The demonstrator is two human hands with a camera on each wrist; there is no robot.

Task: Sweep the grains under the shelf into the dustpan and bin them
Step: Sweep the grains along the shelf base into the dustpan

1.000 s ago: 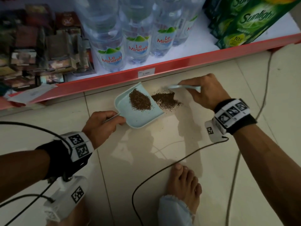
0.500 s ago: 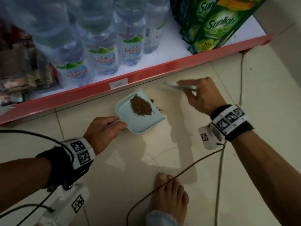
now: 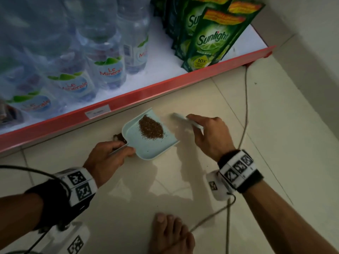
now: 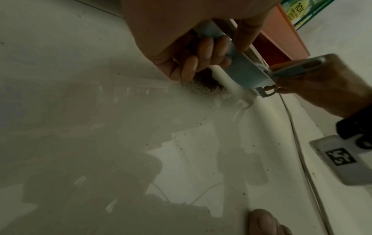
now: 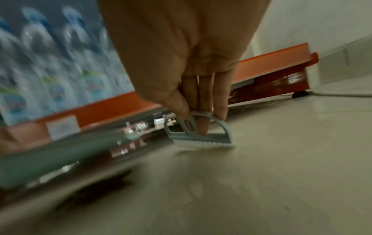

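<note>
A light blue dustpan (image 3: 152, 147) carries a brown heap of grains (image 3: 151, 129) and seems to hover just above the tiled floor. My left hand (image 3: 119, 151) grips its thin handle. In the left wrist view the dustpan (image 4: 247, 71) shows from below, and a small patch of grains (image 4: 207, 84) lies on the floor under it. That patch of grains (image 3: 119, 138) peeks out left of the pan. My right hand (image 3: 194, 123) holds a small pale blue brush (image 3: 183, 119) just right of the pan. In the right wrist view the brush (image 5: 201, 136) points its bristles at the floor.
The red-edged bottom shelf (image 3: 165, 85) runs behind the pan, with water bottles (image 3: 110, 70) and green soap pouches (image 3: 207, 43) on it. A cable (image 3: 244, 107) trails over the floor at the right. A bare foot (image 3: 170, 233) stands near. A wall (image 3: 311, 33) closes the right side.
The floor pile right of the pan is gone, and the heap in the pan has grown. The pan has shifted and the brush has drawn away to its right. My view has swung right.
</note>
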